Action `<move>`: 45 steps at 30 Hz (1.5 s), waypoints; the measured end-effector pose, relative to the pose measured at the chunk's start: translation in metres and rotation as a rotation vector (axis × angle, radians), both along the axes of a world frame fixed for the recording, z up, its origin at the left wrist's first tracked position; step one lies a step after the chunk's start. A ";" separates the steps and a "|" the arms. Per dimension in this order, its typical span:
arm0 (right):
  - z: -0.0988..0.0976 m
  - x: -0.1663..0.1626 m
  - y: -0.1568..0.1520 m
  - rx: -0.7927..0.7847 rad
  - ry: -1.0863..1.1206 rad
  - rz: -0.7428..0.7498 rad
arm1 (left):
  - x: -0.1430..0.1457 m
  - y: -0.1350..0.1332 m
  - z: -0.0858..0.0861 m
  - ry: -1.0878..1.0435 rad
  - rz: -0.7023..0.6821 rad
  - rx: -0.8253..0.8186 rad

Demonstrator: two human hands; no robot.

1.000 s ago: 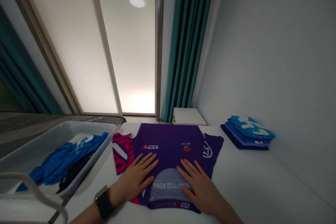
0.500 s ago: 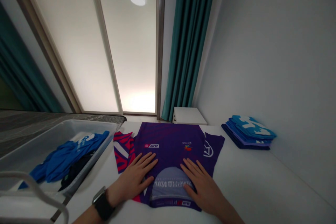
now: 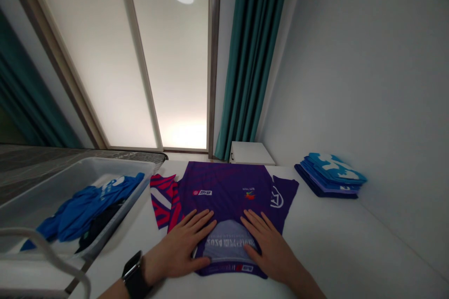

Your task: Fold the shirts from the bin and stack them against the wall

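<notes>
A purple T-shirt [image 3: 224, 182] with a red striped sleeve lies spread on the white table, its lower part folded over to show a pale printed panel. My left hand [image 3: 185, 243] rests flat on the shirt's left part, fingers stretched out, and a dark watch [image 3: 135, 273] is on that wrist. Across from it, my right hand [image 3: 268, 243] lies flat on the right side of the cloth with fingers apart. Neither hand grips anything. Parts of the shirt under both palms are hidden.
Left of the shirt stands a clear plastic bin [image 3: 140, 191] holding blue and dark clothes [image 3: 91, 205]. A stack of folded shirts [image 3: 331, 175] sits on the table [image 3: 343, 243] at right, by the wall. Behind the table is a small white cabinet [image 3: 250, 153]. A pale curved bar [image 3: 49, 254] crosses the lower left.
My left hand has shifted slightly downward and right on the shirt, and the red cloth at the lower left edge is less exposed. My right hand stays nearly in place.
</notes>
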State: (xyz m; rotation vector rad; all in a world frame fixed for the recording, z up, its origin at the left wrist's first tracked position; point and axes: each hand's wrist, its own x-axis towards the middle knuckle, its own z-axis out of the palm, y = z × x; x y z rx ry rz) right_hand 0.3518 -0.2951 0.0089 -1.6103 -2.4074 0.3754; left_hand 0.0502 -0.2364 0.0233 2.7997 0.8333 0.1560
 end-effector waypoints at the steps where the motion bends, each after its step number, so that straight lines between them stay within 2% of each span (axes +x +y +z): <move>1: 0.000 0.000 0.000 -0.001 0.000 -0.001 | -0.001 0.001 0.001 0.001 -0.015 -0.007; 8: -0.003 0.001 0.001 0.032 0.033 -0.016 | 0.004 0.009 0.016 0.001 -0.053 -0.033; 11: -0.006 0.004 0.005 0.093 0.074 -0.105 | 0.024 0.017 0.022 -0.044 -0.044 0.000; 15: -0.015 0.014 0.012 0.233 0.092 -0.249 | 0.069 0.040 0.023 -0.074 -0.070 0.071; 19: -0.027 0.023 0.017 0.285 0.085 -0.349 | 0.119 0.068 0.014 -0.126 -0.092 0.116; 24: -0.024 0.023 0.016 0.245 0.066 -0.372 | 0.157 0.089 -0.013 -0.139 -0.042 0.136; 29: -0.013 0.017 0.013 0.246 0.049 -0.383 | 0.160 0.092 -0.033 -0.155 -0.045 0.125; 34: -0.014 0.017 0.017 0.318 0.101 -0.373 | 0.159 0.093 -0.033 -0.153 -0.049 0.101; 37: -0.014 0.027 0.030 0.341 0.097 -0.387 | 0.159 0.094 -0.033 -0.162 -0.051 0.099; 40: -0.013 0.045 0.054 0.345 0.056 -0.460 | 0.160 0.093 -0.032 -0.170 -0.048 0.100; 45: -0.013 0.069 0.092 0.352 -0.035 -0.682 | 0.160 0.091 -0.029 -0.156 -0.040 0.102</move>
